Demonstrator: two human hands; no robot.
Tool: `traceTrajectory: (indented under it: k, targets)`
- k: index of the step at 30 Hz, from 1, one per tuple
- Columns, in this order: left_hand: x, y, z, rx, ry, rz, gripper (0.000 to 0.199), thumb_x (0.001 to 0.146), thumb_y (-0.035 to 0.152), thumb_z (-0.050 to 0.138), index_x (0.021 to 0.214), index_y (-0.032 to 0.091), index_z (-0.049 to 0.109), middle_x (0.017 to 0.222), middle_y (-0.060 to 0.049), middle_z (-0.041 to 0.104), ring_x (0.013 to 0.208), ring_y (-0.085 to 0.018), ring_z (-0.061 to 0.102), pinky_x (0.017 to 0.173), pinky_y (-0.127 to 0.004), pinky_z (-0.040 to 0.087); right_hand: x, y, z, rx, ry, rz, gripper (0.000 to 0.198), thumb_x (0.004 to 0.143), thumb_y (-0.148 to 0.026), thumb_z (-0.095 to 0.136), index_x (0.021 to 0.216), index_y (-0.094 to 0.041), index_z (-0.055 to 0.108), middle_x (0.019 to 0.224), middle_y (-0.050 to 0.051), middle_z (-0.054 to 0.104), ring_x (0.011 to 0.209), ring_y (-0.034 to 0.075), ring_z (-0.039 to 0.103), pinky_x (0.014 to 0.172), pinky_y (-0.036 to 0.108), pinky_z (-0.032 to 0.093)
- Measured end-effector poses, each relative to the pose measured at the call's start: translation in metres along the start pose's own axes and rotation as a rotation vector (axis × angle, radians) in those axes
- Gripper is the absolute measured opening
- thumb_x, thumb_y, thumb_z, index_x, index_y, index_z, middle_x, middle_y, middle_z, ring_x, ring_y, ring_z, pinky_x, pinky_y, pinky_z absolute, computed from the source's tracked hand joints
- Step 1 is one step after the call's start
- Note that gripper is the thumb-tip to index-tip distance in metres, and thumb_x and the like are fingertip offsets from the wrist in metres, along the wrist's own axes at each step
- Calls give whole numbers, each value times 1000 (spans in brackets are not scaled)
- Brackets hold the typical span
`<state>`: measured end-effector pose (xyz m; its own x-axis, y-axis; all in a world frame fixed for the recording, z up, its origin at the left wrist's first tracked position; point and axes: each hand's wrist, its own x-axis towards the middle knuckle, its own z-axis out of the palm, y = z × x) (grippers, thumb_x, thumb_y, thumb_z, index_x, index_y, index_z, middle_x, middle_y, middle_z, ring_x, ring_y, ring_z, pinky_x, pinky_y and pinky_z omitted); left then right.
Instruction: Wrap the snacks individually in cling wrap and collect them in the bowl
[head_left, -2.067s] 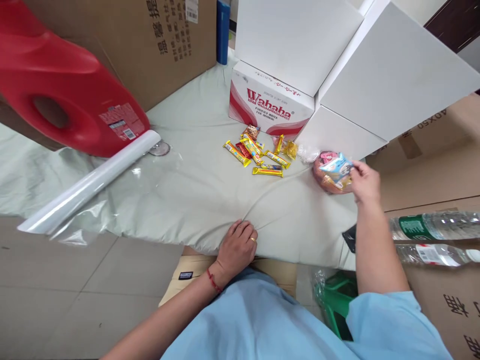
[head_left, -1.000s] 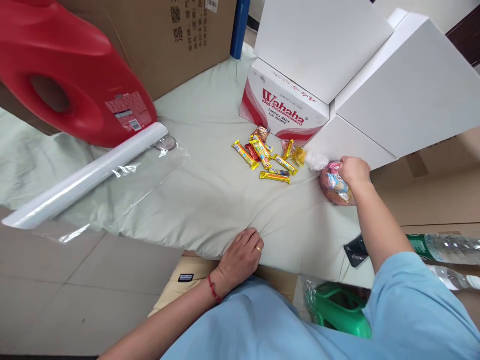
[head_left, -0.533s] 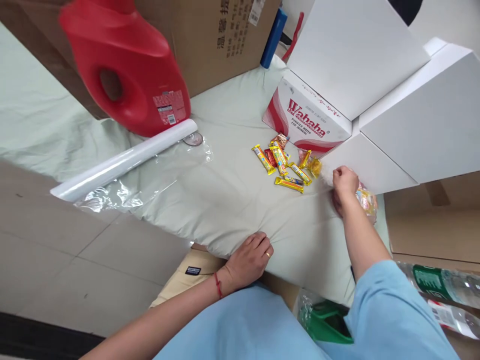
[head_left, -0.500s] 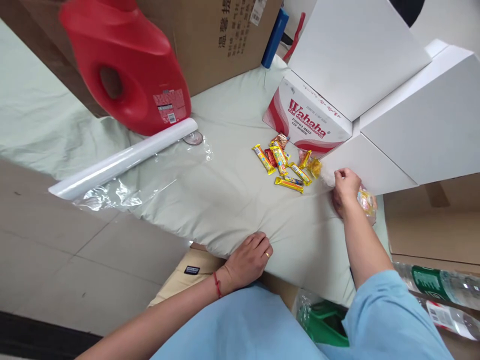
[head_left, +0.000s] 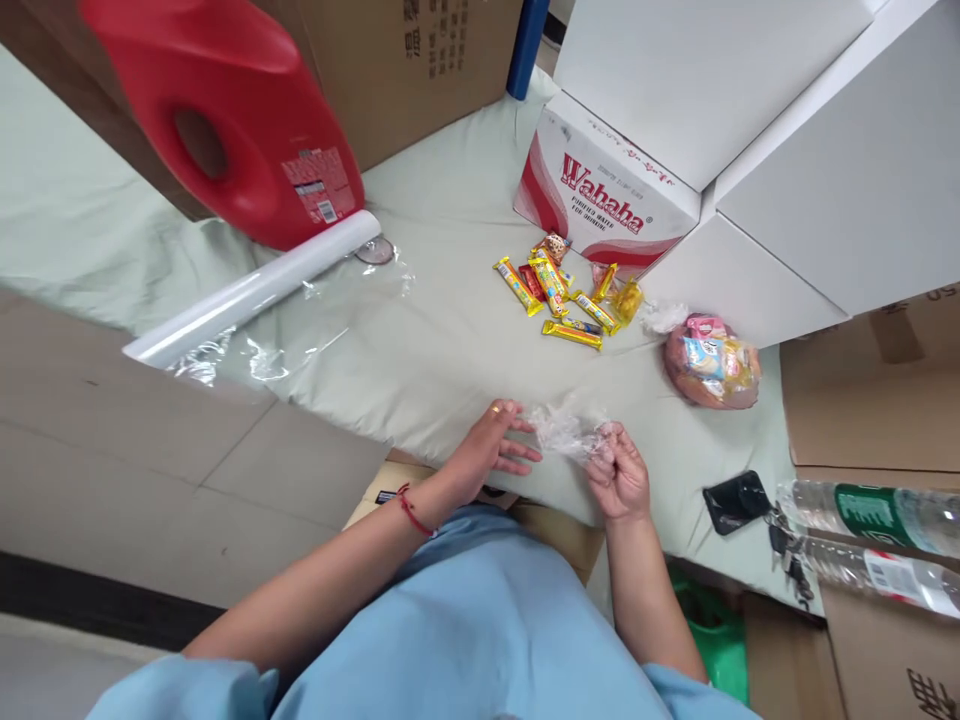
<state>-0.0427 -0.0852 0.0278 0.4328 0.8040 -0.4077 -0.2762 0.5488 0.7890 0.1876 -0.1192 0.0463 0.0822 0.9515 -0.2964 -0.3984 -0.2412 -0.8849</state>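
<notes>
My right hand [head_left: 619, 470] pinches a crumpled clear plastic bag [head_left: 566, 428] close to the front of the cloth-covered surface. On the bag's other side is my left hand [head_left: 495, 450], its fingers spread and the fingertips at the plastic's edge; whether they touch it is hard to tell. Beyond both hands lies a loose pile of yellow-wrapped snack bars [head_left: 551, 285] with a few other small packets. A round brownish bowl [head_left: 679, 375] of wrapped snacks stands to the right, with another crumpled clear plastic piece [head_left: 664, 317] beside it.
A white-and-red Wahaha carton [head_left: 607, 200] stands behind the snacks. To the left are a red detergent jug [head_left: 247, 120] and a roll of clear plastic film [head_left: 255, 290]. A black phone-like object [head_left: 735, 502], keys [head_left: 791, 560] and plastic bottles [head_left: 870, 515] lie at the right.
My right hand has come from beside the bowl back toward the front, now holding a clear plastic bag. My left hand has lifted off the cloth edge and opened toward the bag.
</notes>
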Motion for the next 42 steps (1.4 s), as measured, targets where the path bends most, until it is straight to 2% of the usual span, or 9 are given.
traceTrajectory:
  k: [3, 8, 13, 16, 21, 30, 34, 37, 42]
  targets:
    - [-2, 10, 7, -216, -37, -141, 63, 88, 69, 72, 128, 26, 50, 116, -7, 65, 88, -20, 73, 77, -39, 64, -11, 14, 5, -4, -51, 21, 30, 81, -47, 86, 89, -26, 66, 57, -11, 31, 48, 6, 13, 42, 17, 18]
    - [5, 12, 6, -320, 181, 1, 58, 57, 17, 98, 103, 20, 62, 88, 2, 65, 78, -12, 67, 76, -27, 59, -19, 12, -1, -92, -71, 15, 35, 79, -53, 89, 90, -24, 72, 59, -8, 44, 50, 6, 22, 45, 18, 22]
    - [10, 15, -3, -346, 217, 161, 43, 59, 29, 97, 82, 18, 62, 79, 3, 65, 73, -10, 63, 72, -24, 55, -19, 11, -19, -379, 9, 27, 43, 86, -63, 80, 101, -23, 80, 77, 0, 65, 56, 9, 41, 49, 21, 37]
    - [4, 15, 3, -274, 149, 197, 41, 65, 34, 95, 82, 19, 62, 79, 3, 65, 72, -9, 61, 71, -24, 52, -20, 12, -25, -442, 31, -14, 58, 89, -77, 67, 105, -23, 81, 109, 9, 75, 89, 19, 64, 71, 30, 58]
    - [-1, 8, 13, -118, 37, 207, 36, 74, 40, 88, 83, 20, 59, 79, 3, 65, 70, -11, 60, 70, -26, 49, -13, 9, -13, -438, 19, -99, 59, 82, -75, 77, 110, -23, 78, 119, 10, 77, 113, 26, 69, 96, 39, 58]
    - [-13, 5, -15, -54, 186, 212, 34, 76, 41, 85, 83, 21, 59, 90, 0, 67, 84, -16, 66, 85, -32, 51, 18, 1, -6, 29, 554, -154, 58, 57, -53, 98, 86, -23, 57, 79, -6, 69, 51, 5, 53, 39, 15, 36]
    - [-23, 5, -25, 29, 142, 216, 27, 75, 37, 81, 78, 20, 60, 100, -4, 67, 94, -19, 64, 85, -32, 50, 19, 0, -13, 56, 533, -70, 61, 56, -53, 98, 86, -23, 55, 78, -6, 71, 43, 2, 42, 33, 13, 26]
    - [-19, 17, -38, 178, 274, 295, 21, 83, 41, 71, 85, 22, 61, 102, -4, 68, 95, -20, 63, 82, -33, 50, 13, 1, -14, -50, 452, -16, 59, 62, -58, 95, 87, -23, 55, 79, -4, 73, 39, 1, 34, 31, 14, 18]
    - [13, 53, -48, 796, 484, 415, 29, 100, 48, 49, 95, 23, 62, 103, -7, 70, 100, -24, 65, 95, -40, 50, 2, 3, -11, -285, 379, -73, 57, 69, -68, 88, 85, -22, 58, 79, -2, 73, 39, 2, 35, 32, 18, 22]
